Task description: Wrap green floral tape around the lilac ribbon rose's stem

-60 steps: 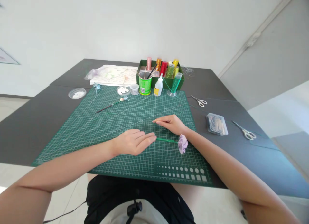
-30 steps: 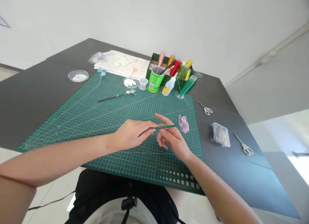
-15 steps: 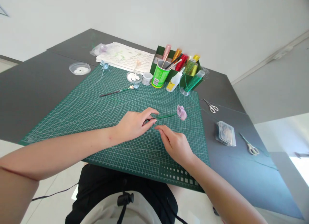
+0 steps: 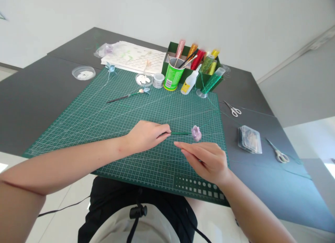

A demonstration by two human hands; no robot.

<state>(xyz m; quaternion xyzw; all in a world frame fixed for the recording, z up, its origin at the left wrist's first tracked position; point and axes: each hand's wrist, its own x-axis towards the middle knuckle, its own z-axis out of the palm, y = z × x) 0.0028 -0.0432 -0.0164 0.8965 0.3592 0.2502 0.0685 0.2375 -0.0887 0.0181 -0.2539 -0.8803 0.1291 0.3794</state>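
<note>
Lilac flower [image 4: 196, 133] over a gridded cutting mat [image 4: 104, 126] in the head view, green stem [image 4: 180, 133] pinched in the fingers of the left hand [image 4: 148, 132], right hand [image 4: 209, 159] near the flower, its fingers narrow, whether gripping anything unclear, green can [image 4: 173, 75] beyond, scissors [image 4: 234, 110] on the dark bench [image 4: 31, 96].

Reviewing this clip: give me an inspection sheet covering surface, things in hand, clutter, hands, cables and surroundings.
Surface: green cutting mat on a dark table.
Things in hand: purple flower at the end of a green stem.
Clutter: green can, glue bottle, scissors, clear box.
Left hand: pinches the stem.
Right hand: fingers bunched near the flower; cannot tell whether it holds anything.
Cables: black cord, lower left; kind unclear.
Surroundings: white wall, pale floor.
</note>
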